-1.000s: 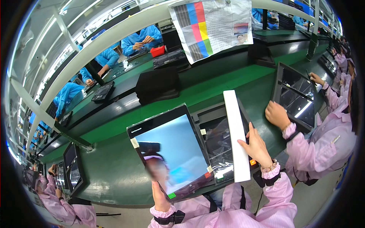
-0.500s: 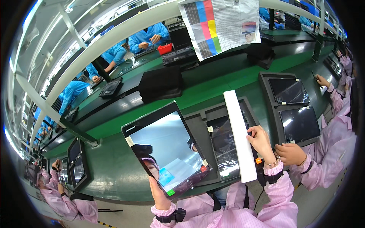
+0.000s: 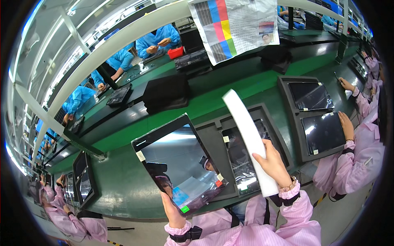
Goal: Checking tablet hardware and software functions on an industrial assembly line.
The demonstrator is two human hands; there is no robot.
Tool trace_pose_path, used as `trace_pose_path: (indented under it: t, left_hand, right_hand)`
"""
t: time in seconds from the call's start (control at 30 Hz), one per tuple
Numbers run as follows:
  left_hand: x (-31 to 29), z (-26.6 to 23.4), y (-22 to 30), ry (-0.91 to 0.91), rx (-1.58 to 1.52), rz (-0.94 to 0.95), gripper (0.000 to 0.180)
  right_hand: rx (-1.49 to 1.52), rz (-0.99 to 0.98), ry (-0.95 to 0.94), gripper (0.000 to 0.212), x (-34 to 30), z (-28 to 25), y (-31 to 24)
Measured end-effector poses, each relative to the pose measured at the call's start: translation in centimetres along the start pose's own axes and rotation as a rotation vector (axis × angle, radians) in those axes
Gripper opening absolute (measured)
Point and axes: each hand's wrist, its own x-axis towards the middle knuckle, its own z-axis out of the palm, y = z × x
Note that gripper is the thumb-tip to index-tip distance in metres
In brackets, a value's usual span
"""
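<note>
My left hand (image 3: 173, 211) grips the lower left edge of a glossy tablet-like screen panel (image 3: 186, 158), tilted up with small stickers at its corners and edges. A long white foam strip (image 3: 242, 119) is in my right hand (image 3: 274, 164), thumb on its face and fingers at its right edge. The strip bends slightly, its far end leaning left. It passes above a dark grey foam tray (image 3: 271, 123) and partly hides another screen panel (image 3: 236, 153) lying there under clear film. The held panel covers part of the tray's left side.
A second foam tray (image 3: 290, 127) with two dark screens stands to the right, a co-worker's hand (image 3: 347, 128) at the nearer one. Across the green bench (image 3: 119, 180) lie black foam sheets (image 3: 166, 92). A printed sheet (image 3: 242, 30) hangs from the white rail (image 3: 123, 37).
The white foam strip has tilted left at its far end and bent, and my right hand has shifted its hold. The co-worker's hand has moved from beside my right wrist to the right tray.
</note>
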Motion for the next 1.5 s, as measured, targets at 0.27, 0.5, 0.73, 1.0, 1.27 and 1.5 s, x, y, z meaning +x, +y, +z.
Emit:
trace_pose_path:
  t: [0.27, 0.5, 0.73, 1.0, 1.27, 1.5]
  left_hand:
    - [-1.1, -0.6, 0.4, 0.039, 0.014, -0.062, 0.054]
    - [-2.5, 0.7, 3.0, 0.065, -0.020, -0.018, 0.056]
    - [-2.1, 0.8, 5.1, 0.061, 0.043, 0.152, 0.061]
    - [-2.0, 0.0, 5.6, 0.010, 0.154, 0.339, 0.067]
    - [-2.2, -2.0, 4.2, -0.004, 0.262, 0.406, 0.071]
    - [-1.6, -2.4, 3.5, 0.006, 0.317, 0.401, 0.073]
  right_hand:
    - [1.010, 0.119, -0.298, 0.047, -0.1, 4.2, -4.9]
    - [1.079, 0.206, -0.413, 0.047, 0.0, 6.3, -6.7]
    - [1.090, 0.152, -0.441, 0.048, 0.8, 7.9, -9.8]
    - [1.106, 0.073, -0.483, 0.046, 2.2, 11.4, -11.0]
    - [1.050, 0.010, -0.471, 0.045, 3.5, 12.4, -11.7]
    - [1.060, 0.043, -0.473, 0.045, 3.4, 13.9, -10.5]
